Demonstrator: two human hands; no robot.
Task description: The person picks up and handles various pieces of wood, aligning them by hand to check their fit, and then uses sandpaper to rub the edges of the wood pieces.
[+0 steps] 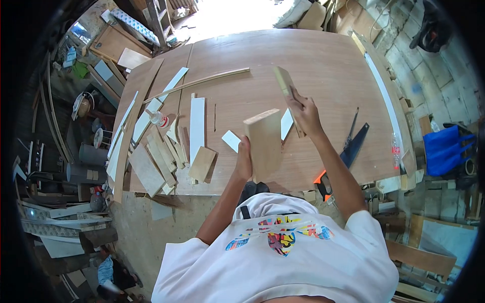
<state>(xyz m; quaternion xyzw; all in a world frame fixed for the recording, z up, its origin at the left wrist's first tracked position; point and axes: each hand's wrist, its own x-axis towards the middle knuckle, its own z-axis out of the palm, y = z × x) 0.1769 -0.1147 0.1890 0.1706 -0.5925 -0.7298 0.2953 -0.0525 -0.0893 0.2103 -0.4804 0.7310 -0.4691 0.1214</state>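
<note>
My left hand [244,159] grips the left edge of a wide, pale wooden board [264,146], which stands tilted near the table's front edge. Higher and to the right, my right hand [305,115] is wrapped round a narrower wooden piece [284,81] that slants up to the left. The two pieces are apart. Beyond them, white strips [231,141] lie on the brown table [227,55]. My fingers on the far side of the wide board are hidden.
Wood offcuts [161,151], a glue bottle [159,119] and long strips lie on the table's left part. A handsaw [355,146] with an orange handle lies at the right front. Near the right edge is a clear bottle [395,151]; a blue bag [447,151] is beyond.
</note>
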